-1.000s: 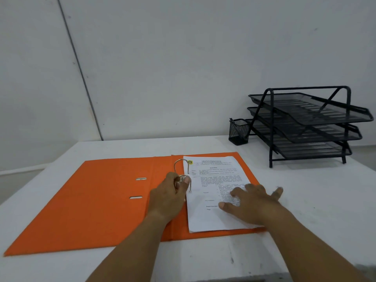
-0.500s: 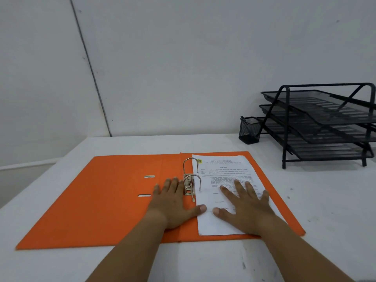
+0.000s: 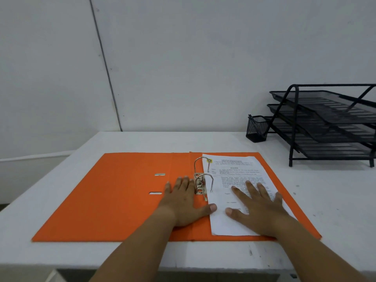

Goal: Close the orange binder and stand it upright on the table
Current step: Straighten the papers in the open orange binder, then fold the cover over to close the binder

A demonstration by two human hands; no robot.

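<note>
White tabletop [image 3: 335, 200] fills the lower scene, with a pale wall [image 3: 203, 58] behind it. Lying fully open and flat on the table, cover inside up, the orange binder [image 3: 114, 200] spans the near middle, its left flap bare except for two small slots. At the far right stands a black three-tier mesh tray rack [image 3: 325, 123], and just beside its left side sits a small black mesh pen cup [image 3: 256, 128]. On the binder's right half lies a printed paper sheet [image 3: 230, 176], threaded on the rings. The right hand [image 3: 258, 206] rests flat on the near part of that sheet, fingers spread, palm down. The left hand [image 3: 182, 202] lies flat on the orange spine area just left of the metal ring mechanism [image 3: 202, 180], fingers together and thumb reaching right to touch the sheet's edge. Both arches of the rings look closed.
</note>
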